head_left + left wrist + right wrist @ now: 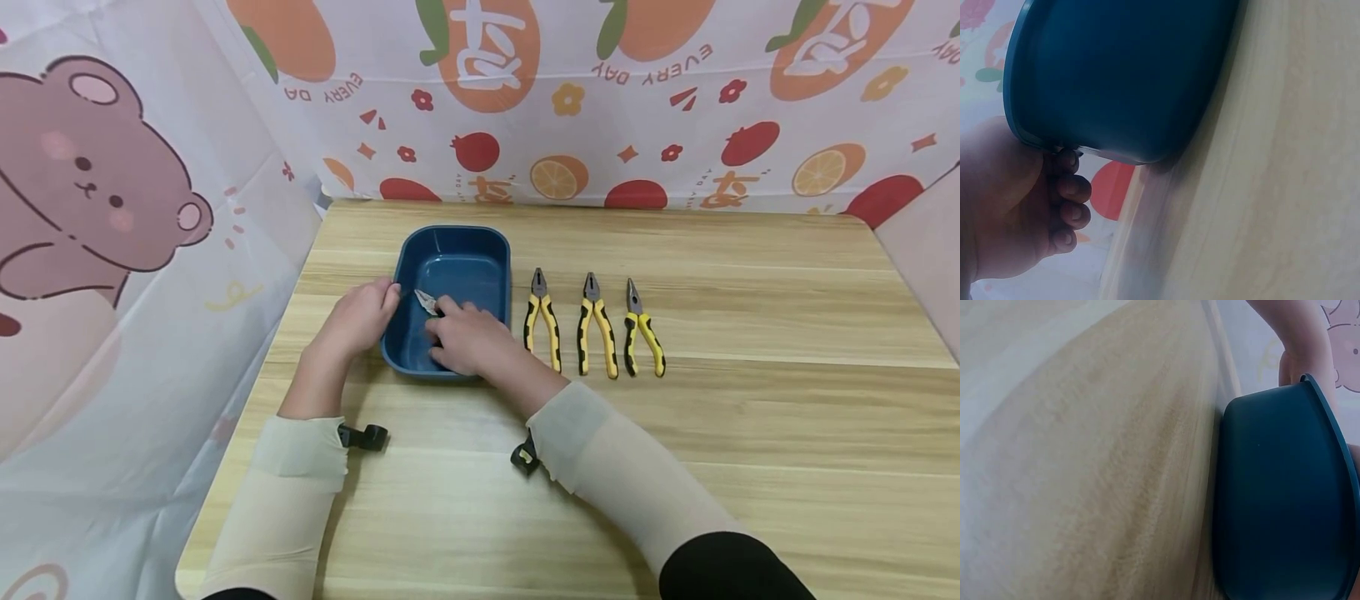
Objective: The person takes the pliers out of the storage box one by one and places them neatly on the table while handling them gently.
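A dark blue plastic box (461, 271) sits on the table toward its left side. My left hand (362, 315) grips the box's left rim, thumb over the edge; the left wrist view shows its fingers (1074, 214) curled below the rim. My right hand (468, 337) reaches into the box and holds a pair of pliers (426, 302). Only their pointed metal jaws show, aimed up and left; the handles are hidden by the hand. In the right wrist view the box's outer wall (1279, 494) hides most of this hand.
Right of the box lie three pliers in a row with yellow and black handles: one pair (542, 321) nearest it, a middle pair (596, 325), and a long-nosed pair (642, 329). A patterned cloth (570, 100) hangs behind the wooden table (787, 417).
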Tool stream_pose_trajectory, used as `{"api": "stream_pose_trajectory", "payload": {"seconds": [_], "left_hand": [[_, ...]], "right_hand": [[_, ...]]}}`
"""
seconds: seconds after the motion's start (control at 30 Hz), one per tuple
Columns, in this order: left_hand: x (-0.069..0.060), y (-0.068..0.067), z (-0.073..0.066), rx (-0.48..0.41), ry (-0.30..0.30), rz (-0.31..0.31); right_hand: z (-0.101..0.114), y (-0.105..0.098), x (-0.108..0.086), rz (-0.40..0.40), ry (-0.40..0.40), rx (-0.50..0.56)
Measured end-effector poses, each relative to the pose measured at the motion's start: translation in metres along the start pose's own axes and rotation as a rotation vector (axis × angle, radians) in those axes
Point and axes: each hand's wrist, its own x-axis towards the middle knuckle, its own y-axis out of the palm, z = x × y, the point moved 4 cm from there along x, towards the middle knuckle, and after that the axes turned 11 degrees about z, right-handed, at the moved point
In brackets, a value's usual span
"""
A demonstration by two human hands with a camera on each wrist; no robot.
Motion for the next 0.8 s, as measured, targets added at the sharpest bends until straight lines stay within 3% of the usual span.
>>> {"api": "stream_pose_trajectory", "payload": {"seconds": [0.2, 0.4, 0.6, 0.8], "left_hand": [[-0.0003, 0.0002, 0.0, -0.001, 0.001, 0.004], [0.0, 0.0011, 0.001, -0.011, 0.001, 0.009], [0.0006, 0.0022, 0.0024, -0.006, 0.0, 0.012], [0.0004, 0.0022, 0.0029, -0.019, -0.003, 0.018]], "right_hand": [[-0.0005, -0.0032, -0.0022, -0.06, 0.034, 0.006], [-0.0017, -0.0008, 0.0007, -0.027, 0.094, 0.001], [-0.001, 0.0017, 0.0025, 0.03, 0.106, -0.031], [-0.0011, 0.0018, 0.0025, 0.004, 0.093, 0.0]]}}
